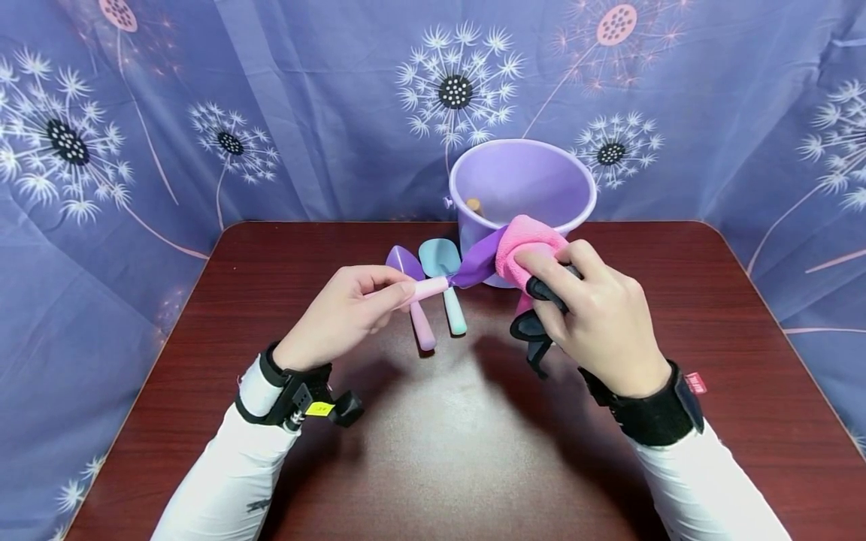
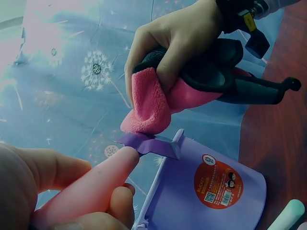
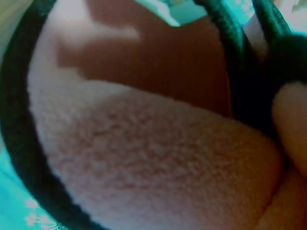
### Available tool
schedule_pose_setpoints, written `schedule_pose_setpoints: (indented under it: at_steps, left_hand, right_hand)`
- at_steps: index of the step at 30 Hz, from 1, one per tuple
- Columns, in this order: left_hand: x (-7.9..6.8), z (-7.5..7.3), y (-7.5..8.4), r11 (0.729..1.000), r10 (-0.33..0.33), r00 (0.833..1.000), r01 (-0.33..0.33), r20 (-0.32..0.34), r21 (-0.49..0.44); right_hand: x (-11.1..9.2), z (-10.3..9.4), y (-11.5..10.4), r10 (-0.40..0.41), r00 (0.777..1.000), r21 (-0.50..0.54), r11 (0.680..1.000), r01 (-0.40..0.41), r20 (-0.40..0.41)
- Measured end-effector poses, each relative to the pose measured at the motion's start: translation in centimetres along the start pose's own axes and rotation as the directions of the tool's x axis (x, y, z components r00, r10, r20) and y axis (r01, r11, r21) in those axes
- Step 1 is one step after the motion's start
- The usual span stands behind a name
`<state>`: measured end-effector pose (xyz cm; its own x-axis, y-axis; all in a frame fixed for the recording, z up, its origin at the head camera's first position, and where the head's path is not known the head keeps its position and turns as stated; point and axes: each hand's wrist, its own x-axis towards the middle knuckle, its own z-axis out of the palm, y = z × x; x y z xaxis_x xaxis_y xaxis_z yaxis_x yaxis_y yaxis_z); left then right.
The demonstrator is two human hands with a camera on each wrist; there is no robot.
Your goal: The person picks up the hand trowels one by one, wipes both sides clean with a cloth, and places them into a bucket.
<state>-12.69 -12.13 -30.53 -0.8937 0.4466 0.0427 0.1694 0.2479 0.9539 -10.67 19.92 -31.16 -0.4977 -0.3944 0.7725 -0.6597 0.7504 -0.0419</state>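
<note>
My left hand [image 1: 399, 289] pinches the pink handle [image 1: 433, 286] of a toy shovel and holds it above the table. The shovel's purple blade [image 1: 479, 263] points at the purple bucket [image 1: 470, 233]. My right hand [image 1: 541, 267] grips a folded pink cloth [image 1: 531, 242] and presses it on the blade's far end. In the left wrist view the pink cloth [image 2: 148, 105] sits on the purple blade [image 2: 153, 144], with the pink handle [image 2: 91, 191] between my fingers. The right wrist view is filled by the blurred pink cloth [image 3: 144, 163].
Two more toy shovels lie on the dark red table [image 1: 433, 451] under my hands: a purple scoop with a pink handle [image 1: 414, 304] and a light blue one [image 1: 448, 293]. The bucket holds a small tan object [image 1: 475, 204]. A blue flowered curtain [image 1: 271, 113] hangs behind.
</note>
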Motion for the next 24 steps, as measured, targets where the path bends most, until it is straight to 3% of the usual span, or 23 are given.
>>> schedule_pose_setpoints:
  at_steps: [10,24]
  left_hand:
    - [0.0,0.6,0.1,0.998,-0.035,0.999,0.035,0.005,-0.045]
    - [0.0,0.8,0.1,1.0,-0.015,1.0,0.015,0.002,-0.022]
  right_hand:
    - [-0.1,0.4,-0.8,-0.024,1.0,0.009,1.0,0.025,-0.018]
    - [-0.2,0.9,-1.7,-0.171,0.984,0.107,0.98,0.165,0.051]
